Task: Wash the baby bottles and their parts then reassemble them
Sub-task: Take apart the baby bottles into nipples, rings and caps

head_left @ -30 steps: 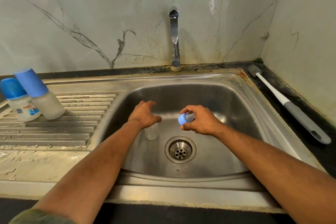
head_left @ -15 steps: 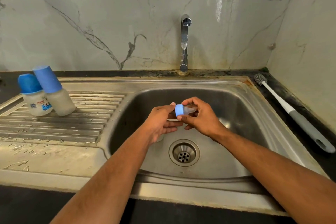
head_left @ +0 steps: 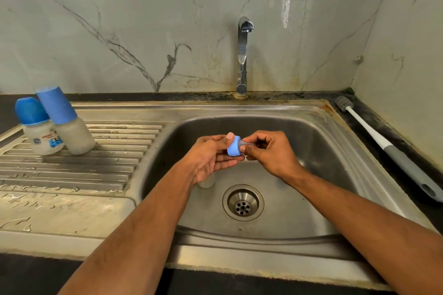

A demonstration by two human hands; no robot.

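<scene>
Holding a small blue plastic bottle ring over the shiny steel sink, the left hand cups it with thumb on top; the right hand pinches the clear soft teat poking out; two frosted bottles with blue caps stand on the ribbed draining board; a white and grey bottle brush lies right of the sink.

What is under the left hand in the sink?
A clear bottle body stands on the sink floor under the left hand. Only its lower part shows; the hand covers its top.
</scene>
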